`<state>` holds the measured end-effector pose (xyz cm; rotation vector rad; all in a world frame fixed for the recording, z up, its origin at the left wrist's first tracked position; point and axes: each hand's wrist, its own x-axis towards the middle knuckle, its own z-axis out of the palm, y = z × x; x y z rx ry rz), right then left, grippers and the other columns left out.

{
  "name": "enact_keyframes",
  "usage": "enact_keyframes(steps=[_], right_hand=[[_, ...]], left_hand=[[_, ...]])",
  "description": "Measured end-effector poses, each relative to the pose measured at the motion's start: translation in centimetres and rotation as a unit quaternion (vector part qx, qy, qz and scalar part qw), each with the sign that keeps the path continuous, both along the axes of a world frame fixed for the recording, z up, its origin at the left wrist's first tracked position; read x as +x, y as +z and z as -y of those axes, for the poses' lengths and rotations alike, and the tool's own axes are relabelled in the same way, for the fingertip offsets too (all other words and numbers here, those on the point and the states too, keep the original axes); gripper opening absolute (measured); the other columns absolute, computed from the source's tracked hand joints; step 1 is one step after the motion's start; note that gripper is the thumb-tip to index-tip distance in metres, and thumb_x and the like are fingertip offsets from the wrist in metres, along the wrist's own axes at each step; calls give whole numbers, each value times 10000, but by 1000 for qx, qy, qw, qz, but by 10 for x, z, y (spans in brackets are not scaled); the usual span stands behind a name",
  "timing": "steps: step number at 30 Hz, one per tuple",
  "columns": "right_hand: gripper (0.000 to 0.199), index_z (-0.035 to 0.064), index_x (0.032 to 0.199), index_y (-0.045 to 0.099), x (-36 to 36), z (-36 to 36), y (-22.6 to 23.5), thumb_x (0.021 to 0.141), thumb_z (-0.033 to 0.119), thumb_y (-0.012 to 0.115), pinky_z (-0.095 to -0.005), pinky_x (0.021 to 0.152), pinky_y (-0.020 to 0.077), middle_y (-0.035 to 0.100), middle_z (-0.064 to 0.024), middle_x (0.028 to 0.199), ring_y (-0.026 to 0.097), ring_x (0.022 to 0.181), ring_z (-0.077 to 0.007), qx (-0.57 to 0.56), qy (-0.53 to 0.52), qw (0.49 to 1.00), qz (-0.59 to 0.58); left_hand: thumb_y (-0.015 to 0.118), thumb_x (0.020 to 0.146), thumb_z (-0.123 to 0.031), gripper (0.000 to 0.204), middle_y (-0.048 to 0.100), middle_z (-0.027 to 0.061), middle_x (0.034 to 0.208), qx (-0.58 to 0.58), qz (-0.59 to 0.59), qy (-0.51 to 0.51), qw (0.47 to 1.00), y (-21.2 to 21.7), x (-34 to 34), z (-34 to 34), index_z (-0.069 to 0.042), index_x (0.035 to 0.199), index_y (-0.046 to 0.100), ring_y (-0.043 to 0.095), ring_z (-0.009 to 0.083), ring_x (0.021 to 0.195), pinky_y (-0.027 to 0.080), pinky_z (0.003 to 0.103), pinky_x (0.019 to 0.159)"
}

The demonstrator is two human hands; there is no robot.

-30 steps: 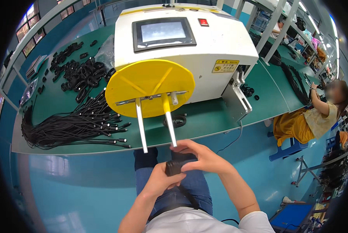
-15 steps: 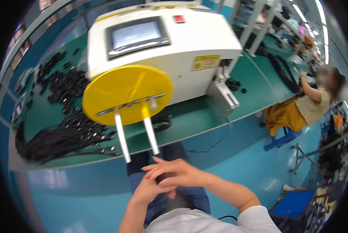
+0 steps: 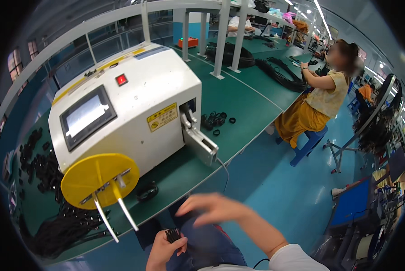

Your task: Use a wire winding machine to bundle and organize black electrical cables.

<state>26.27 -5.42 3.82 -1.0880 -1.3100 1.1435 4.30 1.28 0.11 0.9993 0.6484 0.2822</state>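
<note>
Over my lap, my left hand (image 3: pixel 165 246) is closed around a small bundle of black cable (image 3: pixel 172 235), whose dark loops stick out above the fingers. My right hand (image 3: pixel 218 208) is raised above and to the right of it, apart from the bundle. Its fingers are stretched out, somewhat blurred, with nothing visible in them. Ahead to the left is a white winding machine (image 3: pixel 134 99) with a yellow disc (image 3: pixel 101 176) and two metal prongs (image 3: pixel 125 214) pointing toward me. A coil of black cable (image 3: pixel 147 192) lies on the table beside the disc.
Black cables with silvery ends (image 3: pixel 71 230) and black pieces (image 3: pixel 40 167) cover the green table's left side. Small black rings (image 3: pixel 214 121) lie past the machine's metal arm (image 3: pixel 202 144). A seated co-worker (image 3: pixel 322 90) handles dark cables at the right.
My hands have come apart; the right lifted away while the left kept the black bundle. The view has swung right, so the machine now appears farther left.
</note>
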Motion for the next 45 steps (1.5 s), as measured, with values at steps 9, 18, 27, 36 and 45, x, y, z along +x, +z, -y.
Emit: enact_keyframes(steps=[9, 18, 27, 36, 45], right_hand=[[109, 52, 868, 685, 263, -66, -91, 781, 47, 621, -303, 709, 471, 647, -78, 839, 614, 758, -208, 67, -516, 790, 323], [100, 132, 803, 715, 306, -167, -59, 742, 96, 644, -414, 820, 441, 645, -63, 920, 547, 988, -288, -94, -427, 722, 537], [84, 127, 755, 711, 318, -198, -65, 683, 112, 670, -424, 800, 455, 669, -79, 930, 571, 954, -307, -182, -415, 648, 613], [118, 73, 811, 703, 343, -177, -51, 695, 77, 683, -288, 556, 474, 673, -68, 776, 611, 655, -206, -132, -430, 789, 418], [114, 3, 927, 625, 198, -55, 35, 818, 36, 627, -223, 496, 445, 622, -66, 748, 573, 602, -119, -32, -281, 951, -128]], left_hand=[[671, 752, 12, 122, 618, 71, 648, 189, -134, -22, 972, 13, 41, -4, 17, 695, 564, 564, 100, 521, 428, 209, 463], [723, 750, -115, 223, 528, 39, 573, 354, -120, -3, 928, 15, 52, -7, -10, 702, 531, 511, 99, 462, 400, 248, 436], [734, 747, -125, 243, 506, 36, 569, 380, -145, -9, 913, 8, 52, -9, 0, 720, 527, 514, 109, 458, 401, 250, 433], [745, 739, -142, 257, 504, 45, 564, 389, -105, -16, 915, 17, 53, -6, -4, 719, 530, 511, 117, 456, 407, 267, 450], [671, 755, 18, 121, 654, 80, 737, 249, -62, 79, 963, 24, 60, -14, 21, 709, 559, 572, 89, 553, 428, 200, 470]])
